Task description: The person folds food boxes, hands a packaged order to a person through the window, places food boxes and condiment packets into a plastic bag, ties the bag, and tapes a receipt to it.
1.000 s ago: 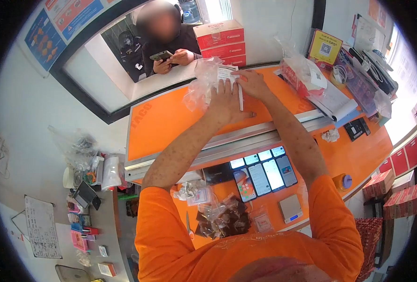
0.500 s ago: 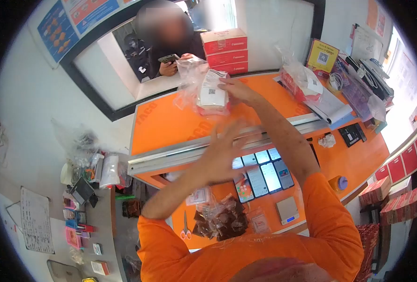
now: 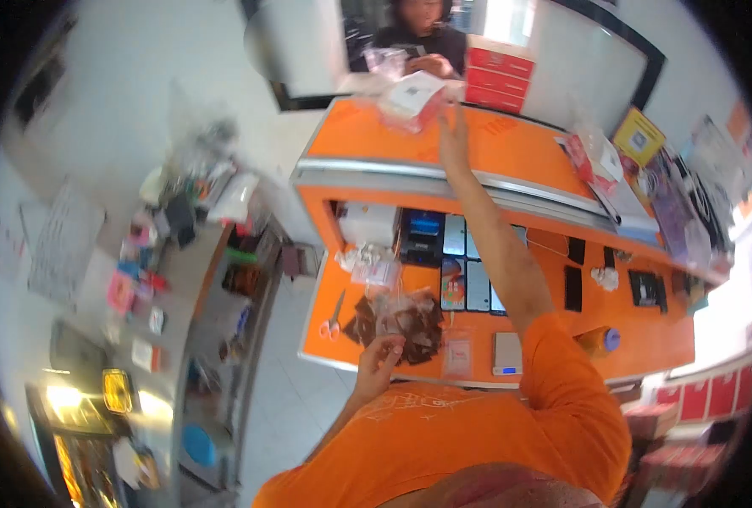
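Close beside boxy plastic-wrapped parcel (image 3: pixel 415 97), right hand (image 3: pixel 454 131) spread; left hand (image 3: pixel 380 361), grip unclear

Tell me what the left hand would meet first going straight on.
Most likely the brown packets, just ahead of the left hand; depth is unclear, so it may already touch them.

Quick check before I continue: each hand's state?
Left hand: curled at the packets; can't tell if holding any.
Right hand: open, beside the parcel.

Counter lettering (image 3: pixel 499 125) is unreadably blurred; a yellow sign (image 3: pixel 627 134) bears a QR code (image 3: pixel 640 140).
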Demonstrator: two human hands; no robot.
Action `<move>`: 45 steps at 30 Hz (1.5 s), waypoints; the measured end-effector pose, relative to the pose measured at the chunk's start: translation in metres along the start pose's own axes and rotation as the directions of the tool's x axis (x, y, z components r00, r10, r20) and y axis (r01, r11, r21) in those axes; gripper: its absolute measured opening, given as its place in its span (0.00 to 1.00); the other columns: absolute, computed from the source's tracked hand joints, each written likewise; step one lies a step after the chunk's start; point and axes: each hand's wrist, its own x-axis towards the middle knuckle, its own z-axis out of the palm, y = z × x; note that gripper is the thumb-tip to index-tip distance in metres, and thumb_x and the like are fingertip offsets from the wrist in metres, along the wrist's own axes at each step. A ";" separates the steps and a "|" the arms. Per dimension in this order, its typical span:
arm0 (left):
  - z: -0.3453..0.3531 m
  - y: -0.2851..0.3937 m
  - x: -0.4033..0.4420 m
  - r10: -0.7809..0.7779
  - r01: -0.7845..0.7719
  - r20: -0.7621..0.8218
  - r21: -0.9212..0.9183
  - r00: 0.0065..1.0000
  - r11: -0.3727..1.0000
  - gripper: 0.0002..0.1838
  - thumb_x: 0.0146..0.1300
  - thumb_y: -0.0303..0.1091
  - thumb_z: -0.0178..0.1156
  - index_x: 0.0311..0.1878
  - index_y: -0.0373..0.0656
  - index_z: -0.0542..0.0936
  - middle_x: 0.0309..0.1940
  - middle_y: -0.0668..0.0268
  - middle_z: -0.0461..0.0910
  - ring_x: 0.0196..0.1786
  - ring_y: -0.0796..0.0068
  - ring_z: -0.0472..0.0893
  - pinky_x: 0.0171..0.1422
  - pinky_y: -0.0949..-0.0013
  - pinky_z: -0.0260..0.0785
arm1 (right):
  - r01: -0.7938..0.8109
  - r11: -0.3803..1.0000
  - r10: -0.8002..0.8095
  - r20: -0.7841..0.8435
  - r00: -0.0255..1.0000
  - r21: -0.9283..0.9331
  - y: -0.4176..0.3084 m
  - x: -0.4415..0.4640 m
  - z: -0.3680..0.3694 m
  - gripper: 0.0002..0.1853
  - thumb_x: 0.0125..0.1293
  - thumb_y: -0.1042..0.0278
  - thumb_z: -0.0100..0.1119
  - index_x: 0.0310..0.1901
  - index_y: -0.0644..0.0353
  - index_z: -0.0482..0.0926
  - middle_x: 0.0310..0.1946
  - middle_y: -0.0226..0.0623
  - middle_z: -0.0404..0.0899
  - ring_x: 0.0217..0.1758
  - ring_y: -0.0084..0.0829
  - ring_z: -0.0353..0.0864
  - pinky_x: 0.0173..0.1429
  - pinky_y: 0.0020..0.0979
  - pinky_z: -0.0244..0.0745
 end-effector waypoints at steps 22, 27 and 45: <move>-0.290 0.085 -0.408 0.160 0.163 -0.496 0.546 0.853 0.822 0.21 0.69 0.40 0.59 0.61 0.40 0.76 0.53 0.55 0.81 0.56 0.55 0.80 0.63 0.56 0.70 | -0.236 0.960 -0.003 0.836 -0.548 -0.151 -0.310 -0.652 0.173 0.23 0.71 0.49 0.62 0.57 0.61 0.79 0.46 0.37 0.83 0.46 0.30 0.82 0.50 0.32 0.77; -0.399 0.111 -0.558 0.136 0.444 -0.772 0.490 0.621 0.750 0.22 0.70 0.40 0.60 0.63 0.41 0.75 0.54 0.56 0.81 0.56 0.57 0.79 0.63 0.57 0.70 | -0.045 0.990 -0.140 0.847 -0.513 0.136 -0.413 -0.730 0.340 0.24 0.65 0.55 0.67 0.58 0.61 0.80 0.50 0.45 0.84 0.52 0.41 0.83 0.57 0.39 0.76; -0.736 0.113 -0.741 0.077 0.524 -0.997 0.054 -0.022 0.850 0.24 0.72 0.31 0.53 0.70 0.38 0.68 0.59 0.50 0.78 0.60 0.55 0.77 0.68 0.58 0.66 | 0.001 0.723 -0.620 0.650 -0.439 0.691 -0.765 -1.082 0.892 0.46 0.50 0.60 0.76 0.72 0.49 0.64 0.67 0.49 0.71 0.71 0.48 0.70 0.72 0.47 0.67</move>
